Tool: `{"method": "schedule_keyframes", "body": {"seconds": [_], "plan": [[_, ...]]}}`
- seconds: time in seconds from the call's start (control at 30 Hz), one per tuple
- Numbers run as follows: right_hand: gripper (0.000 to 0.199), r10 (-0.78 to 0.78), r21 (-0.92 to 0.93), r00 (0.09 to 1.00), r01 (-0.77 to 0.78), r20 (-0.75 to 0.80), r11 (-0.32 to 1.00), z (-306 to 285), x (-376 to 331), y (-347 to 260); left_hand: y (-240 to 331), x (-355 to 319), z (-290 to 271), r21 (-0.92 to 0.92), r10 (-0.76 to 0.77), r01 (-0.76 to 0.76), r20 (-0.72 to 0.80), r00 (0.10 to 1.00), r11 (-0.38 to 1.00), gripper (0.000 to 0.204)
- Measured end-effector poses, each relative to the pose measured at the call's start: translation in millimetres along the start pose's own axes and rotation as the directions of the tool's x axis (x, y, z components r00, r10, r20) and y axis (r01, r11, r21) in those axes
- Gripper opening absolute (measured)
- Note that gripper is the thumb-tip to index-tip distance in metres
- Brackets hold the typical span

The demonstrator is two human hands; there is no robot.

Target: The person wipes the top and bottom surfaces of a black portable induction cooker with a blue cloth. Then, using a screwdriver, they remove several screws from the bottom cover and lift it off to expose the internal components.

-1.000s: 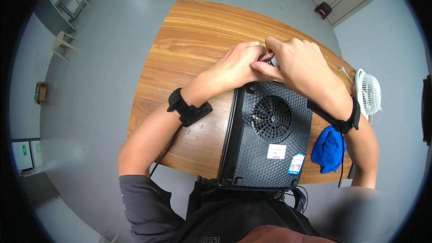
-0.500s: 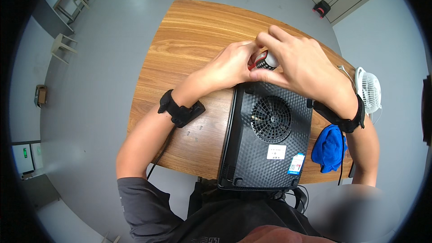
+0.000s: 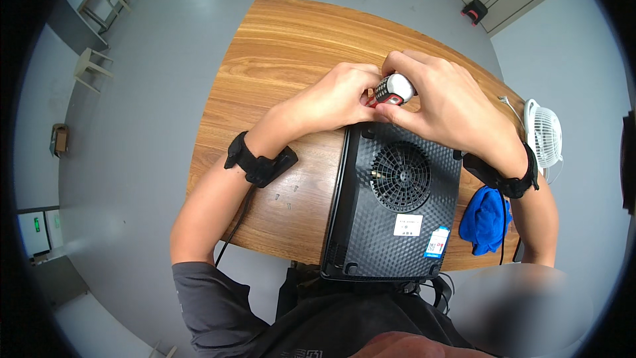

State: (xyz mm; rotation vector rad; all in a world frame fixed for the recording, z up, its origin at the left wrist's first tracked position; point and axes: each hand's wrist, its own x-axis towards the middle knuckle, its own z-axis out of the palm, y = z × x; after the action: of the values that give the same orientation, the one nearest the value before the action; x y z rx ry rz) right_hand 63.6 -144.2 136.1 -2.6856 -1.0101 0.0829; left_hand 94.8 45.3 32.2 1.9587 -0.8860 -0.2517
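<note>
Screwdriver: tipping its white cap into fuller view at the black appliance's far edge!
Counter: carrying that appliance.
Right hand: curls round the screwdriver; best keep it square.
Left hand: seemingly pinching it low.
Screws: loose, leftward.

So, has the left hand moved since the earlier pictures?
Yes. The left hand has shifted slightly to the person's left, judged against the round vent in the black appliance.

One head-worn fisheye view looks steeply down from near the surface, taking in both hands and surrounding floor.
</note>
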Motion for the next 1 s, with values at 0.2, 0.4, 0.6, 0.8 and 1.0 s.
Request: {"method": "schedule_keyframes", "body": {"seconds": [0.2, 0.4, 0.6, 0.8, 1.0], "plan": [[0.034, -0.021, 0.015, 0.999, 0.022, -0.039, 1.0, -5, -1, 1, 2, 3, 2, -0.025, 0.085, -0.088, -0.108, 0.99, 0.996, 0.035], [0.035, -0.043, 0.015, 0.996, 0.045, -0.084, 0.999, -5, -3, 1, 2, 2, 0, -0.006, 0.138, -0.141, -0.14, 0.98, 0.99, 0.034], [0.039, -0.009, 0.023, 0.995, 0.012, -0.101, 1.0, 3, -11, 2, 4, -8, -4, 0.118, 0.113, -0.097, -0.134, 0.985, 0.988, 0.025], [0.05, 0.148, -0.081, 0.989, -0.148, -0.009, 0.986, 20, -35, 15, 11, -37, -22, 0.478, -0.106, 0.164, -0.146, 0.984, 0.863, 0.026], [0.061, 0.202, -0.182, 0.97, -0.176, 0.136, 0.967, 50, -48, 16, -24, -76, -17, 0.696, -0.304, 0.311, -0.139, 0.943, 0.647, 0.028]]}}
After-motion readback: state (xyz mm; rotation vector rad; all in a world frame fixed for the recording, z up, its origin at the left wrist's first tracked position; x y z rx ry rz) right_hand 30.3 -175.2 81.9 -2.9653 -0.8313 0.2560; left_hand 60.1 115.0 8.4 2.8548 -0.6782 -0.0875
